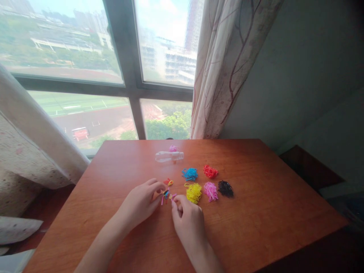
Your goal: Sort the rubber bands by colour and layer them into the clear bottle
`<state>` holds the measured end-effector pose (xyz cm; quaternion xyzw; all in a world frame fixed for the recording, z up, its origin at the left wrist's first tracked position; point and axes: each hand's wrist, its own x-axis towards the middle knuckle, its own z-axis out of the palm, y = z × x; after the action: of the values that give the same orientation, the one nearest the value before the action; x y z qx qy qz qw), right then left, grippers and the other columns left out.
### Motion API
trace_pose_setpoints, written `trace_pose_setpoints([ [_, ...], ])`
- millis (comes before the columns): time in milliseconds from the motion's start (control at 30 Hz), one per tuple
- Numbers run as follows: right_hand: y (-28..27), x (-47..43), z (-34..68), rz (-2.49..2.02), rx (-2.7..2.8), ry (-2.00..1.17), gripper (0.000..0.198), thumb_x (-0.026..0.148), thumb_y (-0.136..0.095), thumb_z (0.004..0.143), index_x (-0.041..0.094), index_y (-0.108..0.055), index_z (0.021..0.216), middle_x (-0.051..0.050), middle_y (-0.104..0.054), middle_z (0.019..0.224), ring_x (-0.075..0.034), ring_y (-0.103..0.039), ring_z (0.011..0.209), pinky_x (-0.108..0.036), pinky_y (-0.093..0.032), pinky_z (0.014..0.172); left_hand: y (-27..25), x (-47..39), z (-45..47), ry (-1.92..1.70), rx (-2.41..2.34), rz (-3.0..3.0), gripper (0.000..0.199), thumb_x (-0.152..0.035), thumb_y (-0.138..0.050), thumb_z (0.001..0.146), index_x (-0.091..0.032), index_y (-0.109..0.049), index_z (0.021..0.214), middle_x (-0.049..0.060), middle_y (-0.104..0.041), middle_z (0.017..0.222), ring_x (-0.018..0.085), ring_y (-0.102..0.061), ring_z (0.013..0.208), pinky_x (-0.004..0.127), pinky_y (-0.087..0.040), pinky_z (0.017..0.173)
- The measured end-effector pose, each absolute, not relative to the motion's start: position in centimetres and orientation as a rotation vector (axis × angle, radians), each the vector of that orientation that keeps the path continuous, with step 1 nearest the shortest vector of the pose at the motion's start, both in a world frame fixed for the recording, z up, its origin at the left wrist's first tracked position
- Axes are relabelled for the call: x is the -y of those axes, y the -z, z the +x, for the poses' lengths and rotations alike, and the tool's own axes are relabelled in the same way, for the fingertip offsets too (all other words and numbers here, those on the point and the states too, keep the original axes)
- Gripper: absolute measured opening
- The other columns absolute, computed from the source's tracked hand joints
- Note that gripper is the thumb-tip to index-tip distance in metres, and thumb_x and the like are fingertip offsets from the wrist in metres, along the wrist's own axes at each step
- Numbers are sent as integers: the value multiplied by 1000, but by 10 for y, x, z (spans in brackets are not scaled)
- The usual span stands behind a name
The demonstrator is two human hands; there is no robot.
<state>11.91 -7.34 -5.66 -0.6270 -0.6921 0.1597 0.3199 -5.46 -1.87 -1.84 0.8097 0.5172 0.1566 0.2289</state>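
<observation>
we take this for a room in a home, well above the ground. we see a brown wooden table (250, 220) set up close to a large window (132, 60) with a grey frame, a pale curtain (220, 68) with a branch pattern on one side and a second curtain (36, 140) on the other. we have a dim wall (287, 87) to the right. outside, we look down on a sports field (71, 105), treetops (170, 127) and buildings (179, 62).

Two bare hands, left hand (142, 199) and right hand (190, 216), five rubber-band piles (193, 193), one each blue, red, yellow, pink, black, one clear plastic bottle (167, 156), one wooden table (244, 223), four windowpanes (167, 49)
</observation>
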Motion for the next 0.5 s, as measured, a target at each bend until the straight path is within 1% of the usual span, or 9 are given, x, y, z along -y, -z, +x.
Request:
trace_pose_setpoints([
  [100,55,75,121,-1613,1793,-456,18,21,-50,93,23,-65,85,2,-65,64,-13,-59,54,-24,-31,56,17,21,-51,-466,-1325,2223,22,-17,-50,86,-25,-66,99,2,-66,98,15,-62,79,22,-44,69],
  [233,52,76,122,-1601,1774,-475,17,21,-50,93,22,-65,85,2,-64,64,-13,-58,55,-24,-31,56,17,25,-47,-492,-1248,2211,22,-15,-50,86,-25,-67,96,2,-66,100,15,-62,84,22,-45,74],
  [300,51,76,123,-1590,1774,-473,17,20,-50,93,22,-65,85,2,-64,65,-13,-58,56,-24,-30,57,18,26,-45,-479,-1222,2204,23,-13,-50,84,-24,-67,95,2,-66,98,15,-61,81,21,-45,72],
  [400,48,76,124,-1568,1776,-476,16,19,-50,92,22,-65,86,2,-64,66,-13,-59,57,-24,-30,58,20,27,-42,-442,-1207,2201,25,-10,-49,82,-23,-68,92,2,-64,89,13,-58,72,20,-43,65],
  [500,46,78,126,-1565,1780,-479,16,18,-50,91,22,-64,86,2,-64,66,-13,-59,58,-24,-30,57,22,26,-40,-422,-1198,2217,25,-10,-48,81,-22,-69,87,1,-63,82,13,-57,68,19,-41,61],
])
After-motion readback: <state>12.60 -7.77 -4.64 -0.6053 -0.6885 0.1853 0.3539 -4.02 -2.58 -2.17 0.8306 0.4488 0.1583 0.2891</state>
